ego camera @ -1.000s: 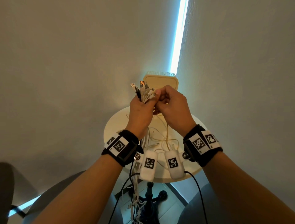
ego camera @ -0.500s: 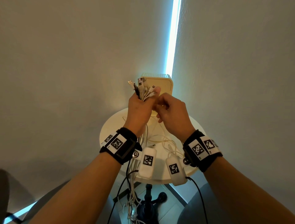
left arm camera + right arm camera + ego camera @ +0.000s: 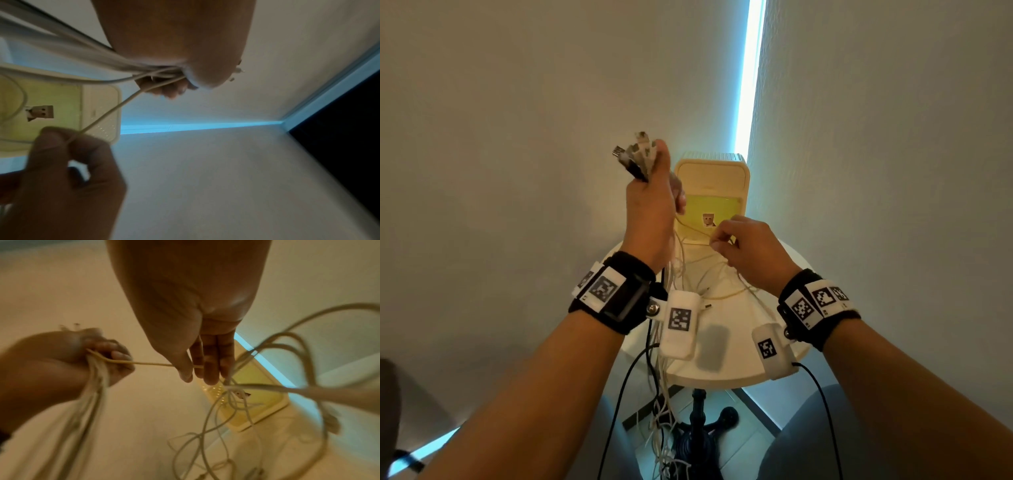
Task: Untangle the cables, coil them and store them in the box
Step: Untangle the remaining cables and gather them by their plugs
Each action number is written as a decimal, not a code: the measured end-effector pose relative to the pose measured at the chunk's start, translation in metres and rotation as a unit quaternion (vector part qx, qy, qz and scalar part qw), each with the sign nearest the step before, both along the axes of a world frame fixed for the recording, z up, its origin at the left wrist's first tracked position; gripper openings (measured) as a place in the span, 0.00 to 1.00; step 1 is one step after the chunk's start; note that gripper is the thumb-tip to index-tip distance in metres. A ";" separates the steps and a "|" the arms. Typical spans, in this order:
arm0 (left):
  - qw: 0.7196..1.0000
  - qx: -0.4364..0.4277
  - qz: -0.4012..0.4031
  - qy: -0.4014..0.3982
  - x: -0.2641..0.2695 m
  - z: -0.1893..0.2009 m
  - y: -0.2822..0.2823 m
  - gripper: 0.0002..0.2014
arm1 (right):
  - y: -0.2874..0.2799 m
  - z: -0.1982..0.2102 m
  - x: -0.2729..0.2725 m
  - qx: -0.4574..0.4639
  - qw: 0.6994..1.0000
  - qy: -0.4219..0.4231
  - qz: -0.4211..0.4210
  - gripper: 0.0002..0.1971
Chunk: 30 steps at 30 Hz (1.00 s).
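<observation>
My left hand (image 3: 654, 205) is raised above the round white table (image 3: 726, 370) and grips a bundle of white cables (image 3: 638, 157), whose plug ends stick up past the thumb. The bundle's tails (image 3: 671, 274) hang down past the wrist toward the floor. My right hand (image 3: 722, 240), lower and to the right, pinches a single thin cable (image 3: 144, 364) that runs taut from the left fist. More loose cable loops (image 3: 719, 284) lie on the table under the right hand. The cream box (image 3: 710, 168) stands open at the table's back, its yellow-green inside (image 3: 722, 209) visible.
The table sits in a wall corner with a bright light strip (image 3: 748, 85) behind the box. A black pedestal foot (image 3: 702, 428) and a heap of cable (image 3: 664, 455) are on the floor. Dark wires (image 3: 619, 404) hang from the wrist cameras.
The hands have parted: the left hand rose with the bundle, the right hand dropped down and to the right, drawing one cable out of it.
</observation>
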State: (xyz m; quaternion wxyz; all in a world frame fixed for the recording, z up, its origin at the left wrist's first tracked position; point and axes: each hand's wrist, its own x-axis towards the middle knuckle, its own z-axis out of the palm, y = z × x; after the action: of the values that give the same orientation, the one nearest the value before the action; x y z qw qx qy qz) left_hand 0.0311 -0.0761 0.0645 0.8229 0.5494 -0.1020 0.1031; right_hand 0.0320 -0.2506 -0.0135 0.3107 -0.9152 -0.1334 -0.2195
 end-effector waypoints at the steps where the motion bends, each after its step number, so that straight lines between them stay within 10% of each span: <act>1: 1.000 -0.014 -0.018 -0.009 0.000 0.003 0.005 0.27 | -0.005 -0.004 0.004 0.002 1.000 0.008 -0.005 0.03; 14: 0.995 -0.027 -0.100 -0.009 -0.007 0.012 0.080 0.28 | -0.039 -0.003 0.032 -0.048 0.980 0.174 -0.081 0.14; 30: 0.983 0.182 -0.011 0.036 -0.002 -0.018 0.015 0.18 | 0.014 0.062 0.009 -0.060 0.994 -0.074 0.051 0.11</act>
State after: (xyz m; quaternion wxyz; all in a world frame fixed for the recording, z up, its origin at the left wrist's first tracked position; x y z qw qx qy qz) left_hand 0.0293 -0.0614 0.0463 0.7137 0.6918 -0.0958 0.0538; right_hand 0.0412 -0.2362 0.0485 0.2549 -0.9055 -0.2159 -0.2618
